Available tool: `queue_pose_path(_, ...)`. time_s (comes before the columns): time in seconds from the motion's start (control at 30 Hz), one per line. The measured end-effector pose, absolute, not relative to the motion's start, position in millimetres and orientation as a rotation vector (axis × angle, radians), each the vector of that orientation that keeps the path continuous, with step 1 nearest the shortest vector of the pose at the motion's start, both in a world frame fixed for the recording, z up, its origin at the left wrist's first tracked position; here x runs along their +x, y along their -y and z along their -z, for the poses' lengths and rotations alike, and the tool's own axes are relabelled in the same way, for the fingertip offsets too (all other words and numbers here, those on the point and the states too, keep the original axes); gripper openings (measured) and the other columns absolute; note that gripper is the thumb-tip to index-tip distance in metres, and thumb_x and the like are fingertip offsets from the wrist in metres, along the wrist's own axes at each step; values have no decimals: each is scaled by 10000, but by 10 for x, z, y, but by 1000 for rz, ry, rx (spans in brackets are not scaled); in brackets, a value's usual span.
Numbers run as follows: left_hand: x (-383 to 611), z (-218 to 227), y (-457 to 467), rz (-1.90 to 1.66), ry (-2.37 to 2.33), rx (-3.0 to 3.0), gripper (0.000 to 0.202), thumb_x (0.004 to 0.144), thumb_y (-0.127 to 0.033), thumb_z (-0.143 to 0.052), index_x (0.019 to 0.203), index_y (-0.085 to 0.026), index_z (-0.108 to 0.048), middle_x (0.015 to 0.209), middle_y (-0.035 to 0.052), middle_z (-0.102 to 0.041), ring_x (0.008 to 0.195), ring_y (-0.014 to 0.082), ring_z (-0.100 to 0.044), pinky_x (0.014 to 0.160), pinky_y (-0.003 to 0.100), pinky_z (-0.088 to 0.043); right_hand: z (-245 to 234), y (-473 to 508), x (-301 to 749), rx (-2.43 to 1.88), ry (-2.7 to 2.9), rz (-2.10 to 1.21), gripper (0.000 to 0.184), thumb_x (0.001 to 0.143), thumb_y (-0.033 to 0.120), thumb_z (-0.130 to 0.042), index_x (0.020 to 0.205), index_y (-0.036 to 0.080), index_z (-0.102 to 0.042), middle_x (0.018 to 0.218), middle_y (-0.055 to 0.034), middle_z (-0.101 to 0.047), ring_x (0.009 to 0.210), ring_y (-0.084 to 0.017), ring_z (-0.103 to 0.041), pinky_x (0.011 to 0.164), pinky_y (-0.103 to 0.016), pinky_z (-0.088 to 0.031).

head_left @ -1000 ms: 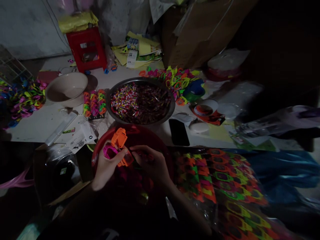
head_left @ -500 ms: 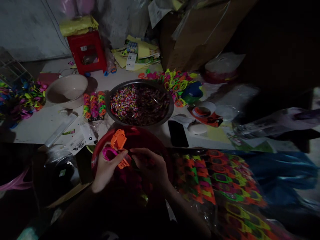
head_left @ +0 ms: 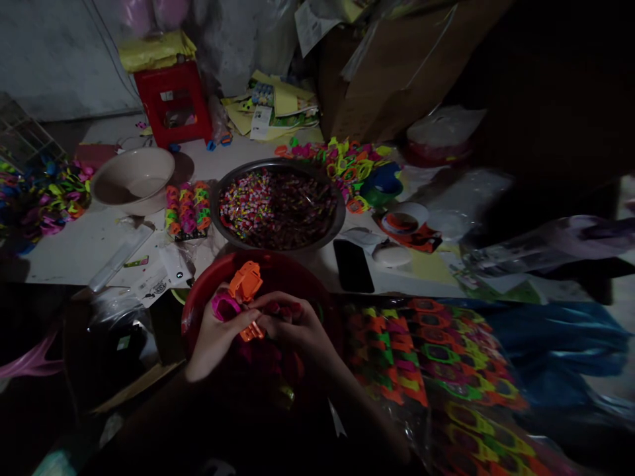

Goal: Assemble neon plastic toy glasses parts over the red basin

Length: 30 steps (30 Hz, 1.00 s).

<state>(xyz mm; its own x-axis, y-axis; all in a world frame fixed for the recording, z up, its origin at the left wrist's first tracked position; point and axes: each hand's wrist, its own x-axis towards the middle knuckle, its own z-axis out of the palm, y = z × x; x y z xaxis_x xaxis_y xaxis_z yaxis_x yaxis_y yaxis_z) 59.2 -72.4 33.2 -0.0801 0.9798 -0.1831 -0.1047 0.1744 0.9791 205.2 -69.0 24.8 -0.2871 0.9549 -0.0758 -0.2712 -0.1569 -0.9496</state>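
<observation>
My left hand point(head_left: 214, 340) is closed round an orange plastic toy watch point(head_left: 245, 284) and a pink plastic piece point(head_left: 224, 307), held over a red basin point(head_left: 218, 271) on my lap. My right hand point(head_left: 292, 327) meets it from the right, its fingers pinched at the lower end of the orange strap; what they pinch is too dark to name. Just beyond the basin stands a metal bowl point(head_left: 221, 225) full of small wrapped candies.
A beige bowl point(head_left: 131, 178), a row of stacked coloured rings point(head_left: 187, 208), a black phone point(head_left: 353, 264) and heaps of neon plastic pieces point(head_left: 347, 162) lie on the white surface. Sheets of packed toy glasses point(head_left: 436, 370) lie at my right. A red stool point(head_left: 173, 99) stands behind.
My hands have come closer together and shifted slightly right; the orange watch has moved with them. The right fingers now touch the strap's lower end.
</observation>
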Motion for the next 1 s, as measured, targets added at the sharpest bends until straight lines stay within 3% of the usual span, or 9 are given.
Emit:
queue_pose_path(0.17, 595, -366, 681, -1145, -1272, 924, 317, 553, -281, -802, 802, -206, -622, 782, -21, -651, 717, 149, -604, 712, 258, -511, -233, 665, 2058, -894, 1080, -1742, 207, 698, 342, -736, 836, 188, -724, 646, 20, -601, 520, -81, -480, 478, -183, -388)
queue_pose_path(0.43, 545, -350, 670, -1028, -1255, 1047, 283, 617, -342, -783, 765, -202, -588, 745, -20, -628, 734, 160, -608, 706, 256, -517, -243, 642, 2091, -863, 1096, -1686, 195, 698, 358, -757, 751, 182, -693, 622, 14, -573, 600, -114, -529, 524, -200, -411)
queue_pose_path(0.63, 517, -306, 637, -947, -1257, 1062, 378, 628, -381, -783, 904, -195, -603, 896, 4, -672, 868, 190, -637, 811, 296, -527, -175, 626, 2091, -833, 1125, -1647, 238, 685, 387, -775, 729, 181, -664, 636, 9, -574, 644, -125, -544, 560, -212, -422)
queue_pose_path(0.77, 491, -279, 636, -943, -1272, 1092, 344, 633, -371, -777, 881, -198, -612, 896, 6, -674, 867, 195, -639, 774, 286, -537, -144, 627, 2083, -826, 1103, -1674, 267, 687, 427, -772, 721, 186, -664, 555, 22, -512, 635, -138, -545, 540, -218, -415)
queue_pose_path(1.0, 451, -271, 629, -897, -1251, 1149, 335, 653, -397, -765, 892, -204, -630, 892, 0, -660, 861, 177, -622, 774, 268, -522, -169, 626, 2090, -828, 1100, -1696, 292, 671, 436, -784, 700, 172, -664, 588, 14, -539, 621, -124, -534, 527, -210, -400)
